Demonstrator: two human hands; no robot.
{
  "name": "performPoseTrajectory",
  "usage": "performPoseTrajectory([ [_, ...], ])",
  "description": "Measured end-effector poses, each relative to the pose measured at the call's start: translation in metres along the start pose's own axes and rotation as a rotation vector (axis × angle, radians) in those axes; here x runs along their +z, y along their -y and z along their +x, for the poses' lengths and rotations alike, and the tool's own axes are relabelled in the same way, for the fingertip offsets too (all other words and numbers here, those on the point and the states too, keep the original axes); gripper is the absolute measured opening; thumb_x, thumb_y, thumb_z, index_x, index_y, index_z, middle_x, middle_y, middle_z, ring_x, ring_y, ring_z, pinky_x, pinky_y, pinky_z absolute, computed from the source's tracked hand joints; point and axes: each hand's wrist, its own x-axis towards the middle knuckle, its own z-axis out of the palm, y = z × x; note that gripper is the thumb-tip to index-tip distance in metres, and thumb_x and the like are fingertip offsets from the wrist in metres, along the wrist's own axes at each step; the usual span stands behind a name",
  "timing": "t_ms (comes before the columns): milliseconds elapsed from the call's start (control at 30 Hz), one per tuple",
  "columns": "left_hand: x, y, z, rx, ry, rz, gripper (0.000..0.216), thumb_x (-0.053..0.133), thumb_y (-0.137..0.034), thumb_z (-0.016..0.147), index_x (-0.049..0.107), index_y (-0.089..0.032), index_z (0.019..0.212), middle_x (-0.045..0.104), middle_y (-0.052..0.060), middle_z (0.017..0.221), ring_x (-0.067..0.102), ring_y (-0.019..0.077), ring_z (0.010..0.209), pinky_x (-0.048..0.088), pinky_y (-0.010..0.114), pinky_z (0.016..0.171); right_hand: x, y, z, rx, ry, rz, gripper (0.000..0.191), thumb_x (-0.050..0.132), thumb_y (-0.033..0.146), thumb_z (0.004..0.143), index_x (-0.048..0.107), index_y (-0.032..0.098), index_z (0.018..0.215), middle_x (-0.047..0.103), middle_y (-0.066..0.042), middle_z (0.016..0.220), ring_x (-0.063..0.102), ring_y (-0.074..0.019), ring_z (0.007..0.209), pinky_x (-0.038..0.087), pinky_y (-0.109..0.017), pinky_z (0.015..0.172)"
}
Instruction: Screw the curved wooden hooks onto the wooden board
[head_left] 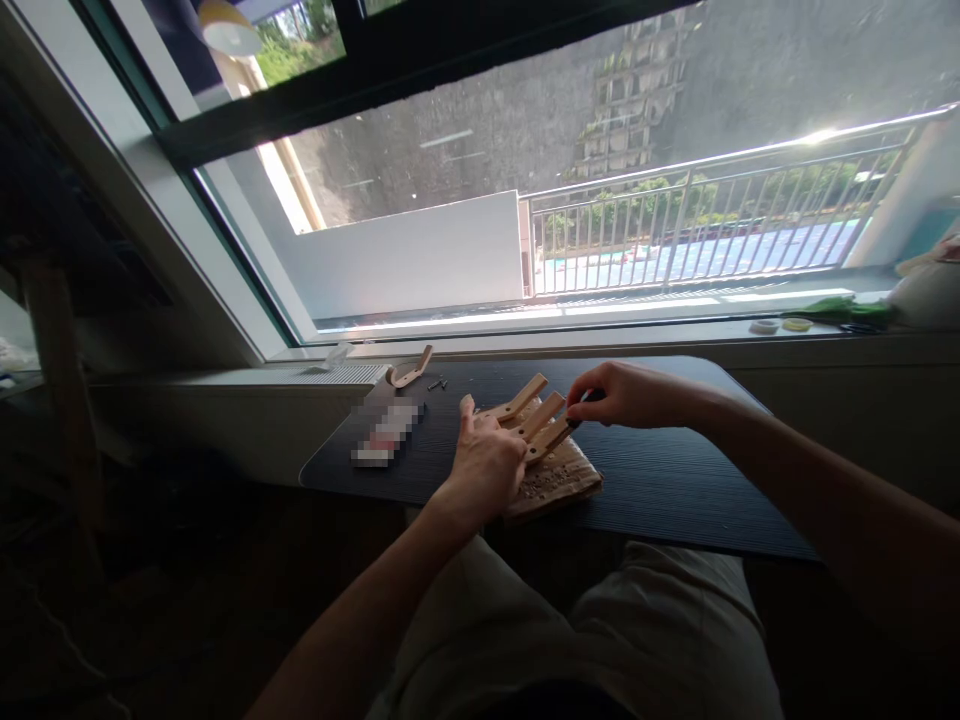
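Several pale, bent wooden pieces with drilled holes lie side by side on a piece of brown cardboard (pixel 562 485). My left hand (pixel 487 458) presses on them from the left, its fingers curled against the nearest wooden piece (pixel 551 440). At that piece's raised end, my right hand (pixel 619 394) is closed in a pinch on a small dark object, mostly hidden by the fingers. Its tip meets the wood, but its kind is too small to make out. Small brown bits or holes mark the cardboard near my left fingers.
The dark table (pixel 660 480) stands against the window sill (pixel 645 335). A curved wooden piece (pixel 411 375) and small screws (pixel 436 384) lie at its back left. A blurred-out packet (pixel 386 435) lies left of my hands. Green leaves (pixel 844 310) sit on the sill at right.
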Motion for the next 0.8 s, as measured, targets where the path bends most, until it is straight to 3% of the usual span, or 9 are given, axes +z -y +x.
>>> performPoseTrajectory([
  [200,0.004,-0.002,-0.003,0.005,-0.032,0.033,0.022,0.050,-0.027,0.080,0.066,-0.020,0.066,0.065,0.005,0.068,0.053,0.0230,0.087,0.008,0.057,0.103,-0.001,0.027,0.010,-0.077,-0.021,-0.194,0.028,0.052,0.043,0.072,0.069,0.024,0.085,0.061,0.002,0.066,0.045,-0.0085,0.056,0.027,-0.021,0.052],
  [400,0.004,-0.002,-0.003,-0.014,-0.017,0.013,0.019,0.051,-0.023,0.079,0.067,-0.020,0.070,0.065,0.005,0.072,0.053,0.0233,0.088,0.005,0.060,0.103,0.003,0.031,0.019,-0.084,0.027,-0.244,0.028,0.051,0.043,0.073,0.070,0.024,0.083,0.060,0.002,0.063,0.046,-0.0088,0.056,0.028,-0.021,0.052],
  [567,-0.001,-0.004,-0.002,-0.016,0.002,-0.013,0.020,0.050,-0.022,0.079,0.067,-0.020,0.069,0.066,0.006,0.072,0.053,0.0244,0.088,0.009,0.060,0.103,0.001,0.039,0.025,-0.119,0.065,-0.368,0.023,0.052,0.036,0.072,0.070,0.027,0.085,0.066,0.001,0.075,0.054,-0.0131,0.067,0.032,-0.023,0.057],
  [800,0.000,-0.004,0.000,-0.045,-0.003,0.042,0.017,0.053,-0.022,0.077,0.066,-0.018,0.066,0.063,0.007,0.066,0.056,0.0233,0.084,0.012,0.057,0.104,0.000,0.082,0.032,-0.179,0.209,-0.583,0.026,0.054,0.016,0.070,0.071,0.024,0.088,0.068,-0.005,0.091,0.058,-0.0176,0.085,0.037,-0.024,0.068],
])
